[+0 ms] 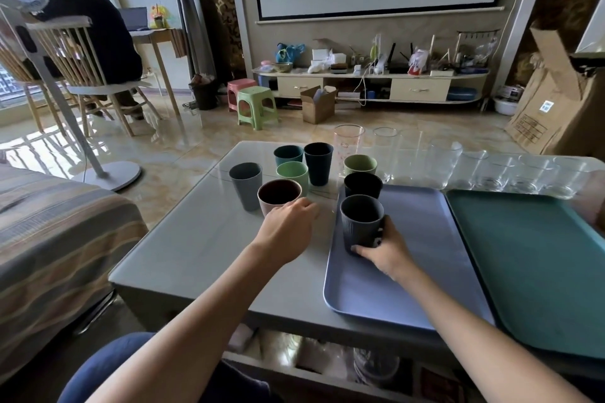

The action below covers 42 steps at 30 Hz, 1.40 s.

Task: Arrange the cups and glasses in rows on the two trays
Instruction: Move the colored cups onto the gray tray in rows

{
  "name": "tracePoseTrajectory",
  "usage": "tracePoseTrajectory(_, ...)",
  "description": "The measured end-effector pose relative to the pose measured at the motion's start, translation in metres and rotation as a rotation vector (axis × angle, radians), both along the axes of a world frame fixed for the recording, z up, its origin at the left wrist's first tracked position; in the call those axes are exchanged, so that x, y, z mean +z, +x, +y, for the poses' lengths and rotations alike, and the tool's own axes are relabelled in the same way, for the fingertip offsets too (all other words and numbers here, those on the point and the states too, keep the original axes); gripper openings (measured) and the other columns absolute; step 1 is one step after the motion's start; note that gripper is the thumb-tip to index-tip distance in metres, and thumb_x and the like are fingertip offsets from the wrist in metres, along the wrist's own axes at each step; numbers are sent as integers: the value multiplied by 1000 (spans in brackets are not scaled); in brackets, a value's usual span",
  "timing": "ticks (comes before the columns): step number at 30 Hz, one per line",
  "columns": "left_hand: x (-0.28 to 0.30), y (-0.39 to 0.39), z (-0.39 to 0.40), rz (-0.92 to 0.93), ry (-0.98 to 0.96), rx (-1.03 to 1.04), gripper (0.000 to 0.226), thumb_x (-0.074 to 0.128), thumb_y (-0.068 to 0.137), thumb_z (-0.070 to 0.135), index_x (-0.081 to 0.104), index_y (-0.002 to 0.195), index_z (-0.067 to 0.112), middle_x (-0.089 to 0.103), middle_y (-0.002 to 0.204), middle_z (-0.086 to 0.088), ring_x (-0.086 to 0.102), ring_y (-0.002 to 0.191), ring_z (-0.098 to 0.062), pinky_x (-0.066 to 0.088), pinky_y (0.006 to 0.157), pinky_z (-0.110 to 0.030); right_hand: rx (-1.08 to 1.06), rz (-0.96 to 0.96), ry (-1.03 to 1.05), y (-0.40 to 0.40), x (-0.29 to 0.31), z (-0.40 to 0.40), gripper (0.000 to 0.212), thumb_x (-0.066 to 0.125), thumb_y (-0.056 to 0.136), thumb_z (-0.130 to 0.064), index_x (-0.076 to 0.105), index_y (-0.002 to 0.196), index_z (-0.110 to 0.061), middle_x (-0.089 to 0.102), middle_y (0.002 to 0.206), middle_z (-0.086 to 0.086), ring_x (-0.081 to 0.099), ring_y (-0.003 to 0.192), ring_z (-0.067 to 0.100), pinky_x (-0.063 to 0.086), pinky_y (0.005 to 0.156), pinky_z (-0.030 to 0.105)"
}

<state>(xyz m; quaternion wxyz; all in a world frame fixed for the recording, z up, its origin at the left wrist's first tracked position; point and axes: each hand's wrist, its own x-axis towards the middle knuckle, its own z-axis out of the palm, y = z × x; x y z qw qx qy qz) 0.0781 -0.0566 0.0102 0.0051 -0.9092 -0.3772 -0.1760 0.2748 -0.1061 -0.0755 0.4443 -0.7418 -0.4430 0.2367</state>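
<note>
Right hand [386, 252] at centre frame, its grip wrapped around a dark ribbed cup [361, 222] standing upright at the left edge of the lavender tray [409, 288]; a second dark cup [362, 185] stands just behind it on the same tray. Left hand [289, 229], fingers curled, touches the pink cup [278, 195] on the counter [203, 252]; whether this grip actually holds the cup cannot be told. Grey, green and dark cups cluster behind it. Clear glasses [491, 173] line the counter's far edge, upper right. The teal tray [540, 271] lies beside the lavender one, at right.
</note>
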Motion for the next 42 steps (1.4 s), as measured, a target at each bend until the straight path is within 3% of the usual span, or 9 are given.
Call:
tracePoseTrajectory(4,2,-3,7,-19,2,33,7,46,87,8,53,85,9,58,95,-9,56,87,-34,37,61,-34,15,-3,-41,3,-2,0,60,84,64,-6,41,104,-17,54,100,4,59,94,27,52,82,41)
tracePoseTrajectory(8,9,-11,19,-96,11,-2,20,41,82,3,60,89,3,60,97,-14,58,88,-35,51,67,-44,31,-19,-155,11,2,-4,42,58,83,4,44,119,-13,47,100,6,47,79,15,41,69,24)
tracePoseTrajectory(13,13,-34,35,-200,-12,106,26,49,80,-6,63,99,5,62,100,-13,58,88,-32,50,71,-39,9,-183,-107,25,25,-9,59,39,79,14,41,133,-10,52,126,12,51,112,27,45,87,34)
tracePoseTrajectory(16,12,-46,36,-209,-26,160,24,44,84,-4,62,96,5,60,98,-13,57,85,-32,47,69,-36,11,-292,-18,25,47,-9,50,36,79,15,52,121,-6,58,121,13,54,114,29,45,94,37)
tracePoseTrajectory(20,15,-58,46,-204,-43,237,24,42,84,-3,61,93,8,60,100,-13,55,83,-31,42,66,-33,-1,-492,66,17,67,2,40,39,83,8,53,117,-7,57,119,14,52,111,32,48,88,43)
tracePoseTrajectory(27,12,-75,95,-139,-59,401,46,37,79,-12,48,120,6,51,121,-19,47,111,-39,47,84,-51,109,-792,82,-15,105,70,37,40,85,5,56,112,-15,62,115,8,56,104,30,45,82,37)
tracePoseTrajectory(34,-23,-70,141,39,-102,428,60,42,82,-13,37,137,11,30,149,-12,19,141,-31,23,110,-59,396,-928,-227,-36,109,167,53,44,88,1,50,127,-35,46,141,3,48,122,31,39,94,38)
tracePoseTrajectory(38,-37,-65,148,-85,-80,467,44,45,82,-11,42,122,7,45,135,-14,37,130,-32,34,103,-53,494,-984,-363,-43,90,185,43,45,89,-10,54,125,-32,49,138,7,49,121,34,41,90,37)
tracePoseTrajectory(42,-49,-69,151,-128,-51,433,19,50,86,-3,53,100,10,61,105,-13,47,113,-32,40,78,-40,478,-970,-313,-51,81,185,33,44,87,-3,59,111,-20,59,117,11,59,99,34,42,71,34)
